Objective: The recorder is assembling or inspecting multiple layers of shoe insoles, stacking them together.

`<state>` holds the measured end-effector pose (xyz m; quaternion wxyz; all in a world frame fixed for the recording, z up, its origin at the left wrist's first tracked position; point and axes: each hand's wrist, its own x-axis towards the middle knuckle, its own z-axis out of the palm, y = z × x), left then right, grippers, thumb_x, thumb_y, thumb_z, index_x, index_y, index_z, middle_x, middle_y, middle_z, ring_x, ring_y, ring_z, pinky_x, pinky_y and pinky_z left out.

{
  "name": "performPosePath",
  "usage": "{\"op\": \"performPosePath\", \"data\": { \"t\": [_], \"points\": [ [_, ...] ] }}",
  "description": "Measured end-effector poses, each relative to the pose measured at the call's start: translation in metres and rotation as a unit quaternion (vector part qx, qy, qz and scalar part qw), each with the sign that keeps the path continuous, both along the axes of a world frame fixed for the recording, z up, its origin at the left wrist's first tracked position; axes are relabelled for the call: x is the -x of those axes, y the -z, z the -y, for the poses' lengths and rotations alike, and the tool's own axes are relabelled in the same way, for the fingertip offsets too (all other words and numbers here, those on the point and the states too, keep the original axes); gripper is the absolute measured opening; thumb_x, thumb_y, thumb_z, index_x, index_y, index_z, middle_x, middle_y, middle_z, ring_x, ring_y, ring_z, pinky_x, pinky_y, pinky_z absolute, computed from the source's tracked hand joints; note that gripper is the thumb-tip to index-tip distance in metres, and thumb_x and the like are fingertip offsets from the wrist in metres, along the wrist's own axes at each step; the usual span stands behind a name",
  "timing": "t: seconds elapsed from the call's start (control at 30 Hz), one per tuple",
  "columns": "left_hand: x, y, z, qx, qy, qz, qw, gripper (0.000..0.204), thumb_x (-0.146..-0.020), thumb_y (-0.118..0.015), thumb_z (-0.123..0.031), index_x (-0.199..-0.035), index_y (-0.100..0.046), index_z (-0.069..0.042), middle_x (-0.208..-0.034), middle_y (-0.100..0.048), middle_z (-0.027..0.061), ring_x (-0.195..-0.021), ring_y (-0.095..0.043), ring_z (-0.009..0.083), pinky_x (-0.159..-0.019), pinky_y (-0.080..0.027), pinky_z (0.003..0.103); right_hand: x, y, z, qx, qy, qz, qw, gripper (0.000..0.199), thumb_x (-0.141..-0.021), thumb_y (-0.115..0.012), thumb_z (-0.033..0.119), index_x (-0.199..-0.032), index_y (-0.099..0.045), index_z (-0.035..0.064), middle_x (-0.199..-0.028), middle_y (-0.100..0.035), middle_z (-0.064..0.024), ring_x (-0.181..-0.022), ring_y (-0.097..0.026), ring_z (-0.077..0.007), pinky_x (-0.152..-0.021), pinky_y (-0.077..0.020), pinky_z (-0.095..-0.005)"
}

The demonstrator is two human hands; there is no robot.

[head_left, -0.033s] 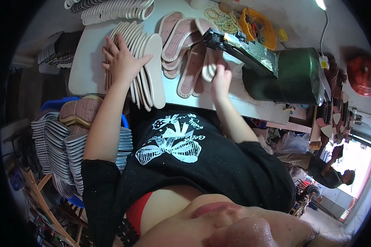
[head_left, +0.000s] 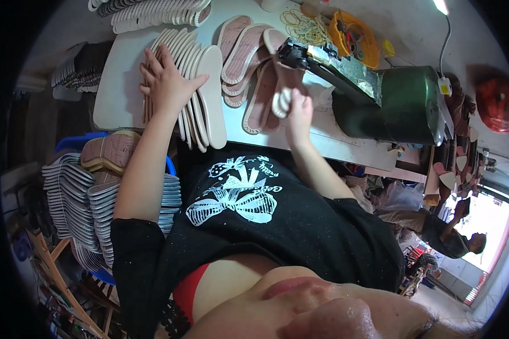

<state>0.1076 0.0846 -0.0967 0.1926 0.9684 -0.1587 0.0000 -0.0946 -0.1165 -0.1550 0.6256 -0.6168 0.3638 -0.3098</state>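
My left hand (head_left: 168, 83) rests with spread fingers across a leaning row of beige insoles (head_left: 210, 96), thumb toward the top one. My right hand (head_left: 298, 117) is closed on the near end of a brown shoe insole with a pale rim (head_left: 281, 103); its near end is smeared by motion. The far end of this insole lies beside the black head (head_left: 293, 53) of a green bench machine (head_left: 407, 104). Left of it, several brown insoles with pale, pleated rims (head_left: 244, 53) overlap on the white table (head_left: 119, 93).
Bundled white insoles (head_left: 161, 16) lie at the table's far left. Behind the machine are loose yellowish bands (head_left: 305, 27) and a yellow basket (head_left: 353, 39) of small items. At my left, tied insole stacks (head_left: 68, 198) fill a blue tub (head_left: 171, 165). Another person (head_left: 452, 237) is at far right.
My right hand has shifted slightly left and nearer with the insole, whose far end has also moved left at the machine head. The left hand stays put.
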Motion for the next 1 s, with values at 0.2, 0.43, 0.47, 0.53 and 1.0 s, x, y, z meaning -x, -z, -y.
{"op": "performPosePath", "data": {
  "t": [0.2, 0.43, 0.47, 0.53, 1.0],
  "points": [
    [0.000, 0.001, -0.002, 0.015, 0.003, 0.006, 1.000, 0.121, -0.064, -0.076, -0.059, -0.152, -0.009, -0.011, -0.156, -0.004, 0.0239, -0.140, -0.008, 0.0511, -0.104, -0.016, 0.070, 0.002, -0.019, -0.033, 0.167, -0.076, -0.125, 0.975, 0.054, -0.082, -0.073, 0.024, -0.119, -0.045, -0.0029, -0.104, -0.056, -0.0153, -0.098, -0.058, -0.0221, -0.089, -0.0467, -0.0339],
    [-0.004, 0.004, -0.001, 0.022, -0.001, 0.000, 1.000, 0.120, -0.064, -0.077, -0.057, -0.152, -0.009, -0.013, -0.156, -0.002, 0.0235, -0.140, -0.007, 0.0511, -0.103, -0.016, 0.071, -0.041, -0.016, -0.011, 0.029, -0.241, -0.128, 0.962, 0.049, -0.080, -0.075, 0.022, -0.115, -0.058, -0.0066, -0.107, -0.066, -0.0129, -0.094, -0.064, -0.0171, -0.082, -0.0509, -0.0301],
    [-0.004, 0.004, -0.003, 0.021, 0.000, -0.006, 1.000, 0.120, -0.063, -0.077, -0.056, -0.152, -0.009, -0.013, -0.156, -0.002, 0.0233, -0.140, -0.007, 0.0511, -0.103, -0.016, 0.071, -0.047, -0.022, -0.013, 0.040, -0.266, -0.198, 0.943, 0.049, -0.078, -0.075, 0.021, -0.114, -0.059, -0.0069, -0.107, -0.066, -0.0134, -0.095, -0.064, -0.0178, -0.083, -0.0511, -0.0302],
    [-0.008, 0.004, -0.006, 0.025, -0.008, -0.006, 1.000, 0.120, -0.063, -0.078, -0.056, -0.152, -0.009, -0.013, -0.156, -0.001, 0.0229, -0.140, -0.007, 0.0509, -0.104, -0.016, 0.071, -0.060, -0.026, -0.025, 0.032, -0.255, -0.159, 0.953, 0.049, -0.077, -0.075, 0.020, -0.113, -0.058, -0.0081, -0.107, -0.066, -0.0138, -0.096, -0.064, -0.0184, -0.083, -0.0515, -0.0305],
    [-0.024, 0.011, -0.019, 0.027, -0.039, 0.003, 0.999, 0.121, -0.063, -0.077, -0.057, -0.152, -0.007, -0.016, -0.157, 0.001, 0.0214, -0.141, -0.007, 0.0497, -0.103, -0.018, 0.071, 0.014, -0.077, -0.039, 0.054, -0.375, -0.284, 0.881, 0.047, -0.077, -0.067, 0.011, -0.115, -0.043, -0.0042, -0.099, -0.062, -0.0184, -0.090, -0.064, -0.0245, -0.081, -0.0497, -0.0355]
  ]
}}
